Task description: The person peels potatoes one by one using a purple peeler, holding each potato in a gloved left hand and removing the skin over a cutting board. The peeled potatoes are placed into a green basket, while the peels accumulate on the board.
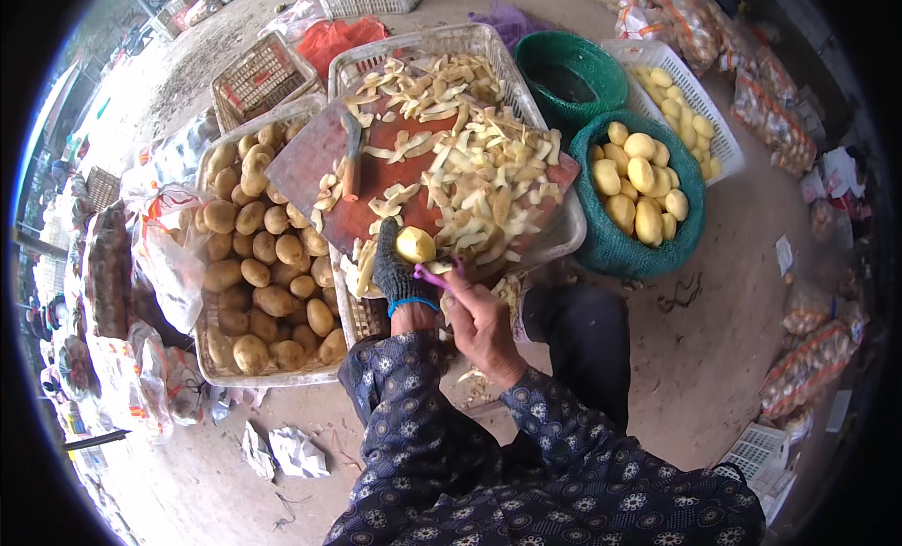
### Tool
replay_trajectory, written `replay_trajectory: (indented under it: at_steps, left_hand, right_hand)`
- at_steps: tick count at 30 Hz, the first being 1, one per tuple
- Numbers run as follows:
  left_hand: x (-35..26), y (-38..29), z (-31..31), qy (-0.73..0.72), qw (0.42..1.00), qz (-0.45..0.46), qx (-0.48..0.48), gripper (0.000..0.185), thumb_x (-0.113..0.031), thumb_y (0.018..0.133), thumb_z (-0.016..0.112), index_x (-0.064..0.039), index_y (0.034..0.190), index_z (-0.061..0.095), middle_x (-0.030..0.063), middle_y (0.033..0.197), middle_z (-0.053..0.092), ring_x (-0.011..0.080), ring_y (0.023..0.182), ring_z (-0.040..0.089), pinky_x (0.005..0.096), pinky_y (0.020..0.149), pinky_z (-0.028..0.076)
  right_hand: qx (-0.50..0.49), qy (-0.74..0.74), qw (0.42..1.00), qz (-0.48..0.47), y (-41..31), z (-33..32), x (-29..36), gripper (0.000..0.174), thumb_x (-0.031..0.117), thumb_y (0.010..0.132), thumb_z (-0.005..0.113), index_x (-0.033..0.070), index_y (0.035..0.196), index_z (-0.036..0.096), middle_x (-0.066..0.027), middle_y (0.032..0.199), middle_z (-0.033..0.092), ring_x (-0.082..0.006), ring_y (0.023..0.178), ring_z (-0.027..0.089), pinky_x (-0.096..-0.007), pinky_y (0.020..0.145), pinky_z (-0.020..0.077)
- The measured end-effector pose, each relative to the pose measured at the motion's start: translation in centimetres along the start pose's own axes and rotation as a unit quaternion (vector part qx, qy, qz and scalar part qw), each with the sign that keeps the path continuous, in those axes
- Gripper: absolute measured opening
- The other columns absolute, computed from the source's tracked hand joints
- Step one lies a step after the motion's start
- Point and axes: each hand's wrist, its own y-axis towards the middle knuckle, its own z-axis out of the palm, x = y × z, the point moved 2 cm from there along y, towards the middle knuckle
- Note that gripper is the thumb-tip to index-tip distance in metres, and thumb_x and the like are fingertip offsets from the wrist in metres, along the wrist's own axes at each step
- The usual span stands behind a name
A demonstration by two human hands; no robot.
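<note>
In a grey knitted glove with a blue cuff, my left hand (402,267) grips a mostly peeled potato (415,245). My bare right hand (482,322) holds a purple-handled peeler (440,272) against the potato's lower right side, where a bit of pale peel shows. Both hands are over the near edge of a reddish board (402,167) resting on a white plastic crate (579,229). Potato peelings (486,172) are heaped across that board. A knife (351,158) lies among them, its brown handle towards me.
Unpeeled potatoes fill a crate (264,378) on the left. To the right, a teal mesh-covered container (638,264) holds peeled potatoes, beside a green basket (606,105) and a white crate (729,148) of more. Filled mesh sacks (807,370) line the right side. Crumpled paper (296,452) lies on the floor.
</note>
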Motion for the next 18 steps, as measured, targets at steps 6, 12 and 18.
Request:
replay_trajectory:
  at_steps: [6, 12, 18]
  left_hand:
    - [-0.9, -0.8, 0.9, 0.010, 0.997, 0.080, 0.021, 0.021, -0.021, 0.078, 0.069, -0.004, 0.088, 0.060, 0.0051, 0.079, 0.060, 0.0205, 0.065, 0.058, 0.0337, 0.061, 0.050]
    - [-0.7, -1.8, 1.4, 0.144, 0.972, 0.179, -0.051, 0.018, -0.013, 0.081, 0.064, 0.003, 0.090, 0.064, 0.0082, 0.082, 0.060, 0.0209, 0.071, 0.060, 0.0344, 0.065, 0.051]
    - [-0.4, -0.3, 0.3, 0.341, 0.872, 0.297, 0.188, 0.029, -0.018, 0.086, 0.058, 0.004, 0.103, 0.062, 0.0136, 0.095, 0.065, 0.0222, 0.088, 0.062, 0.0333, 0.080, 0.049]
  right_hand:
    - [0.013, -0.066, 0.994, -0.088, 3.2, 0.8, 0.3, 0.041, 0.003, 0.080, 0.056, 0.005, 0.121, 0.057, -0.0190, 0.078, 0.058, -0.0364, 0.066, 0.059, -0.0400, 0.057, 0.0476]
    - [0.031, -0.165, 0.981, -0.093, 0.6, -1.1, -0.7, 0.045, 0.008, 0.079, 0.057, 0.008, 0.125, 0.054, -0.0171, 0.072, 0.052, -0.0346, 0.058, 0.057, -0.0420, 0.052, 0.0469]
    - [0.024, -0.116, 0.988, -0.102, 2.4, -0.4, -0.8, 0.041, 0.005, 0.083, 0.056, 0.007, 0.124, 0.054, -0.0190, 0.086, 0.059, -0.0345, 0.072, 0.062, -0.0388, 0.062, 0.0506]
